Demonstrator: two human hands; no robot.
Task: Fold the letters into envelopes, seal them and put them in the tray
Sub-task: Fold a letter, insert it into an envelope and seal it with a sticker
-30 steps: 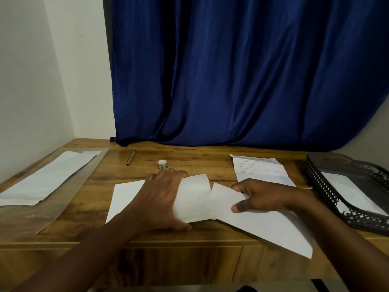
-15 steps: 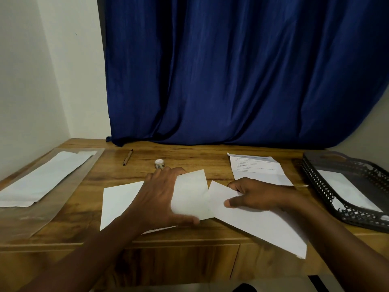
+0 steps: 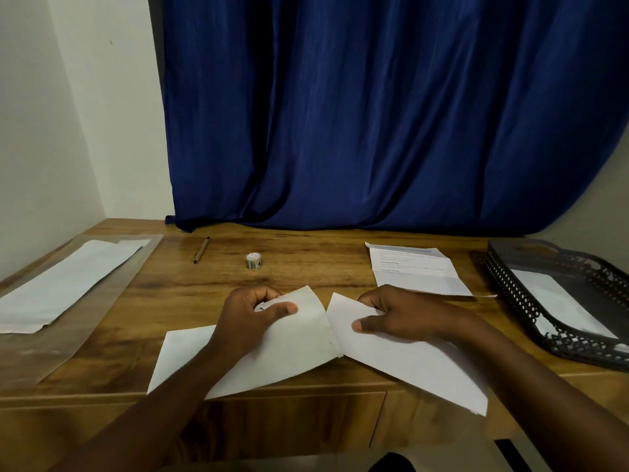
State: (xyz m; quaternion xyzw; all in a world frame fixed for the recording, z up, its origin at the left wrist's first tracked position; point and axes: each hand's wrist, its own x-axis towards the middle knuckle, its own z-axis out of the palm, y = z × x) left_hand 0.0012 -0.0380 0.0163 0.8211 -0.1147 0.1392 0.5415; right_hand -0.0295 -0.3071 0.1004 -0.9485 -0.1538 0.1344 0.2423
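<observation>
At the near edge of the desk (image 3: 306, 267), the left hand (image 3: 245, 321) now pinches a folded letter (image 3: 299, 338), thumb curled on top, where a second ago it lay flat on the paper. The right hand (image 3: 401, 318) grips the envelope (image 3: 408, 362) at its open end, which meets the letter. The paper has lifted slightly. A tray (image 3: 510, 301) sits at far right.
</observation>
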